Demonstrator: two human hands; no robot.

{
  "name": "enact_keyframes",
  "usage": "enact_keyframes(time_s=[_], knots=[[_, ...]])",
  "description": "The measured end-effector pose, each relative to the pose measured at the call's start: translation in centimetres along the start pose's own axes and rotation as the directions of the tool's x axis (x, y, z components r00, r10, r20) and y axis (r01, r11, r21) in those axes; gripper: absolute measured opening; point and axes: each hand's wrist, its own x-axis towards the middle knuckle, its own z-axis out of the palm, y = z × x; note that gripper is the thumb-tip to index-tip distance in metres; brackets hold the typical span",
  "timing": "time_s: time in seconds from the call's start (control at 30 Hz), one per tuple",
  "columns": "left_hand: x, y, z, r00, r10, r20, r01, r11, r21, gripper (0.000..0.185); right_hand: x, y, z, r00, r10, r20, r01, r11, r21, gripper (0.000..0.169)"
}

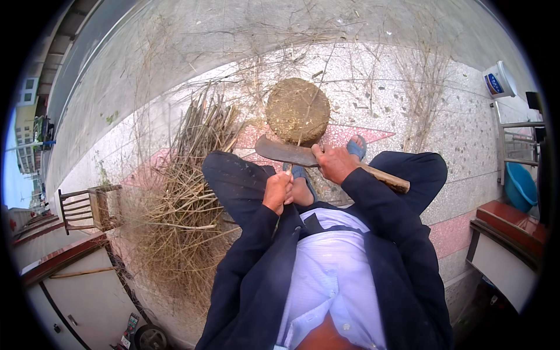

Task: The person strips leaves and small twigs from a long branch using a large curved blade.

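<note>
My right hand [334, 163] grips a billhook [284, 152] near the joint of its dark curved blade and wooden handle; the blade points left, across a thin stick. That stick [308, 111] is held at its lower end in my left hand [279, 188], and it runs up over a round chopping block [298, 109]. The block, strewn with small chips, stands on the paving in front of my feet. Beside my left knee lies a large heap of dry cut twigs and brushwood [192, 201], with thicker sticks towards its top.
Loose thin branches [422, 96] lie on the speckled paving right of the block, others beyond it. A small wooden chair [100, 209] stands at left. At right are a white bucket [501, 81], a metal rack [520, 125], a blue basin [519, 186] and a red-topped cabinet [509, 223].
</note>
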Motion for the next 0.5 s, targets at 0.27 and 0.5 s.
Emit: enact_keyframes(time_s=[0.27, 0.5], knots=[[-1.6, 1.4, -2.4, 0.910, -0.135, 0.391, 0.307, 0.854, -0.420, 0.034, -1.4, -1.5, -1.9, 0.984, -0.154, -0.092, 0.165, 0.977, 0.132, 0.037], [-1.4, 0.1, -3.1, 0.836, -0.039, 0.548, 0.371, 0.775, -0.511, 0.036, 1.5, 2.0, -1.5, 0.994, 0.051, -0.096, -0.054, 0.998, -0.028, 0.041]])
